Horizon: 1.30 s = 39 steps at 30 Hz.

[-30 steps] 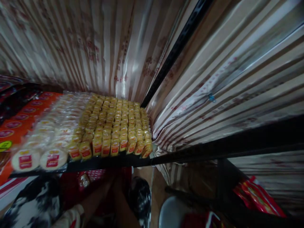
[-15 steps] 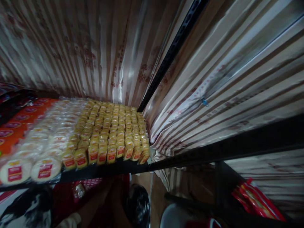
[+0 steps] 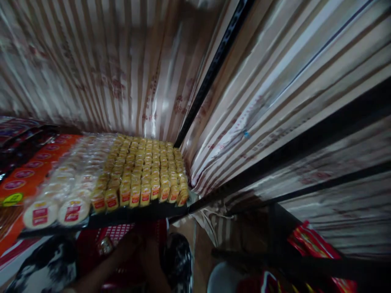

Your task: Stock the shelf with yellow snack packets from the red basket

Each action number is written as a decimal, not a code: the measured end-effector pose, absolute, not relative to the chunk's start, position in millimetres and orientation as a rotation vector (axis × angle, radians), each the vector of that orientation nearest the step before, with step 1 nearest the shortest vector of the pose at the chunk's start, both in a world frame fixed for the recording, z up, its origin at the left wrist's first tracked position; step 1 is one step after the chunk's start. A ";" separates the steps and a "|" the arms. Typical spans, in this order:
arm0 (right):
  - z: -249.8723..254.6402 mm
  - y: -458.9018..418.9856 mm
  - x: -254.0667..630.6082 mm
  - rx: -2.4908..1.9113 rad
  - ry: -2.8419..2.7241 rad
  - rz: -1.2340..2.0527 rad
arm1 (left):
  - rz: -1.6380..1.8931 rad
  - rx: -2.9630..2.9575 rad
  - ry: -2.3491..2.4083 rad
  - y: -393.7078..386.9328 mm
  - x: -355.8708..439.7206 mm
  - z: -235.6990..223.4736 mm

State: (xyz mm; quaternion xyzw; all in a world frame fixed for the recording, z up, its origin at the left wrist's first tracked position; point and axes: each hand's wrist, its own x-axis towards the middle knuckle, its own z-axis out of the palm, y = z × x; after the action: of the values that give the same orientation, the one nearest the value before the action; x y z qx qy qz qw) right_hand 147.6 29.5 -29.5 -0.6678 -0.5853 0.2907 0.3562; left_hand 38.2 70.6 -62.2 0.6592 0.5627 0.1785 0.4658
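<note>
Two bare forearms come up from the bottom edge into the dark space under a black shelf. My left hand and my right hand lie close together there, by red checkered packaging. Their fingers are lost in shadow. On the shelf above them stand several tight rows of small yellow packets with red labels. Round white packets with red labels lie to the left of these.
Orange packs fill the shelf's far left. Tall striped packs stand behind and to the right, split by a black upright post. Red packets and a white round object sit lower right. Black-and-white patterned cloth shows bottom left.
The view has shifted and tilted a little, so the shelf sits slightly lower. Both forearms stay under the shelf. The pale cuff seen at the bottom left has left the picture.
</note>
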 end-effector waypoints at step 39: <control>40.3 62.4 167.9 -1.544 -1.490 0.256 | 0.956 1.837 1.550 113.6 82.6 82.2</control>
State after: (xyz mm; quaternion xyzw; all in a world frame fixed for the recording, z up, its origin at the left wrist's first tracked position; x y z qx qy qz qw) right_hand 167.9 62.4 40.3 -0.6303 -0.6081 0.1046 0.4711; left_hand 82.6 113.6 82.2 0.6831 0.5763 0.3554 0.2738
